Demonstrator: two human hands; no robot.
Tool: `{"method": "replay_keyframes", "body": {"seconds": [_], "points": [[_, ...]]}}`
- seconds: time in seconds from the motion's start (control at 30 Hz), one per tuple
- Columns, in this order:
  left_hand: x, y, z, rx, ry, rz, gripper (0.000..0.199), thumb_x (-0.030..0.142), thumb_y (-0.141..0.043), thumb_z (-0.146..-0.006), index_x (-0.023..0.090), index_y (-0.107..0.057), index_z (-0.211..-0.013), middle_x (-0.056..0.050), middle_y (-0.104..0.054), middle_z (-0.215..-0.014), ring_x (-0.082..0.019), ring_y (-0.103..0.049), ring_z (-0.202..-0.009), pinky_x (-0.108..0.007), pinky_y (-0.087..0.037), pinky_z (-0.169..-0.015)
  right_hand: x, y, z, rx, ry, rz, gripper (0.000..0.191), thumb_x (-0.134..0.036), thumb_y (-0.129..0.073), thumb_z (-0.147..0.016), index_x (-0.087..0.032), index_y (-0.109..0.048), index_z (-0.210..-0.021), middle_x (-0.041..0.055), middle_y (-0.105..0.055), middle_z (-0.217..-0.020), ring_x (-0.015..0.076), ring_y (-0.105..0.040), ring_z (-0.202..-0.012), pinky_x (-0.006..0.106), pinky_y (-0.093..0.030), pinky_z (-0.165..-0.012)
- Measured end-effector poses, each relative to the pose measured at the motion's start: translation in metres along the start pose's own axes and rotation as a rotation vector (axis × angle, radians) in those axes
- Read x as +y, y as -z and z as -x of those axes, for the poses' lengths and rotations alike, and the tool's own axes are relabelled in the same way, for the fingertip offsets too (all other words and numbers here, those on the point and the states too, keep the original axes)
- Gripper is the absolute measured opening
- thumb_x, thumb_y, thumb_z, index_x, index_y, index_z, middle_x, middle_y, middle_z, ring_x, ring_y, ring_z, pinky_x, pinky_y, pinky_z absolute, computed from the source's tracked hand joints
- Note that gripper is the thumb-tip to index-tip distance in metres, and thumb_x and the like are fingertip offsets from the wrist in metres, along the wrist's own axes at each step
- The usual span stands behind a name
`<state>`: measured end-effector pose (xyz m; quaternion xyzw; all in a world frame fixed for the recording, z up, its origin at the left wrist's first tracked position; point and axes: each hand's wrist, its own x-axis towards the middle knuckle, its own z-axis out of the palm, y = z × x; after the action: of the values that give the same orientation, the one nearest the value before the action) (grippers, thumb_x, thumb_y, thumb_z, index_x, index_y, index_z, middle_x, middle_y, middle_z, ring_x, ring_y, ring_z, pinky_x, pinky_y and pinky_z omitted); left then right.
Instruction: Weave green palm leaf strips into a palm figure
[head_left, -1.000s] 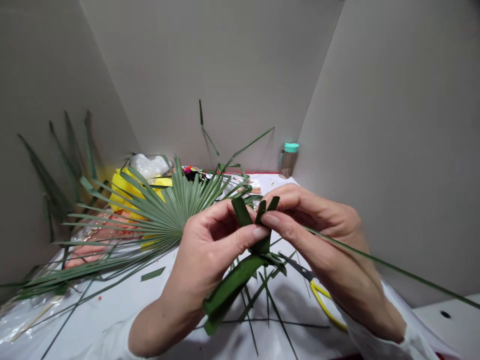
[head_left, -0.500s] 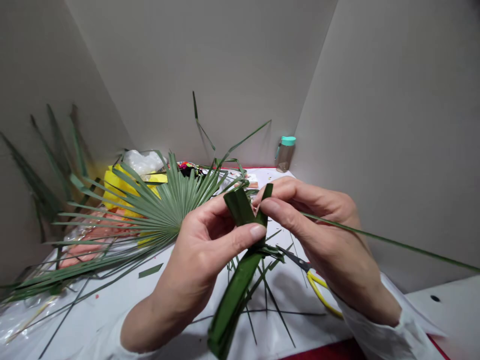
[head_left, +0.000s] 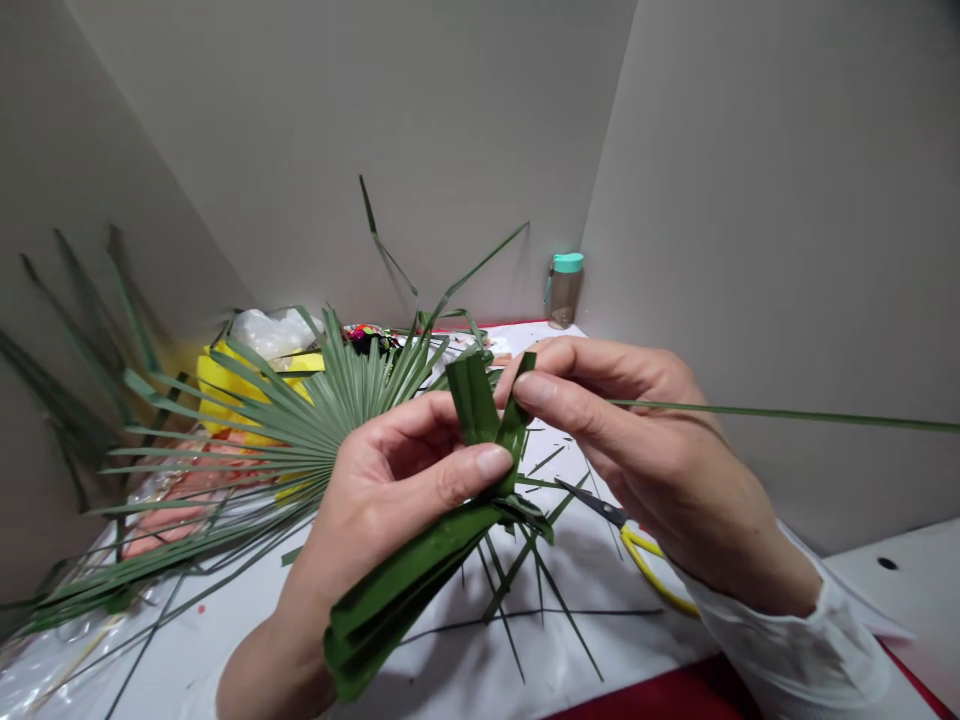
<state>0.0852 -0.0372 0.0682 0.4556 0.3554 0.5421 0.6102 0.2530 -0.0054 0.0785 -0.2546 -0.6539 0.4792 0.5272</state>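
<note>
My left hand (head_left: 397,490) grips a folded bundle of green palm leaf strips (head_left: 397,590), whose flat ends fan out toward the lower left. Above the thumb, the upright folded loops of the same leaf (head_left: 472,400) stand between my hands. My right hand (head_left: 622,430) pinches a narrow strip at the top of the bundle (head_left: 516,425) between thumb and fingers. A long thin palm strand (head_left: 780,413) runs from those fingers out to the right. Yellow-handled scissors (head_left: 645,560) lie just below my right hand.
A fan-shaped palm frond (head_left: 322,430) lies behind my left hand on a white table (head_left: 592,570) littered with cut strips. At the back stand a yellow object (head_left: 225,385), a plastic bag (head_left: 262,335) and a teal-capped bottle (head_left: 565,290). Grey walls enclose the table.
The bundle's lower end has swung from pointing down to pointing lower left. The long strand has risen to nearly level, and the loops have drawn closer together.
</note>
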Motion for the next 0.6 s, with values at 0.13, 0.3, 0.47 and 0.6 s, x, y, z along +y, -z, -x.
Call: {"method": "replay_keyframes", "body": {"seconds": [0.13,0.3,0.47,0.6], "points": [[0.001,-0.003,0.003,0.045,-0.003,0.012,0.019,0.016,-0.085,-0.074,0.025,-0.084,-0.090,0.000,-0.075,-0.087,-0.013,-0.064,-0.078,-0.019,-0.051,-0.070,0.000,0.000,0.000,0.007,-0.012,-0.022,0.013,-0.029,-0.073,-0.094,-0.022,-0.075,-0.084,0.0004,-0.071,-0.090,0.0175,-0.067,-0.096,0.032,-0.054,-0.089],[0.002,0.001,0.000,0.013,0.003,0.059,0.024,0.015,-0.080,-0.081,0.027,-0.083,-0.102,0.000,-0.077,-0.092,-0.014,-0.068,-0.080,-0.021,-0.053,-0.072,-0.005,0.002,0.004,0.100,0.044,-0.032,0.004,-0.021,-0.074,-0.093,-0.023,-0.075,-0.090,-0.0033,-0.074,-0.095,0.0094,-0.070,-0.089,0.017,-0.057,-0.081],[0.000,0.007,-0.001,-0.002,-0.042,0.082,0.026,0.017,-0.076,-0.087,0.027,-0.081,-0.111,-0.002,-0.079,-0.101,-0.017,-0.073,-0.086,-0.024,-0.057,-0.076,-0.013,0.005,0.011,0.127,0.054,-0.060,0.008,-0.020,-0.075,-0.093,-0.028,-0.076,-0.089,-0.0058,-0.079,-0.098,0.0066,-0.075,-0.082,0.013,-0.060,-0.078],[-0.001,0.008,0.001,0.048,-0.052,0.090,0.023,0.017,-0.078,-0.085,0.028,-0.082,-0.104,0.000,-0.080,-0.099,-0.016,-0.073,-0.084,-0.022,-0.057,-0.073,-0.016,0.003,0.018,0.136,0.120,-0.013,0.010,-0.023,-0.078,-0.091,-0.031,-0.078,-0.086,-0.0065,-0.080,-0.100,0.0073,-0.074,-0.084,0.015,-0.061,-0.081]]}}
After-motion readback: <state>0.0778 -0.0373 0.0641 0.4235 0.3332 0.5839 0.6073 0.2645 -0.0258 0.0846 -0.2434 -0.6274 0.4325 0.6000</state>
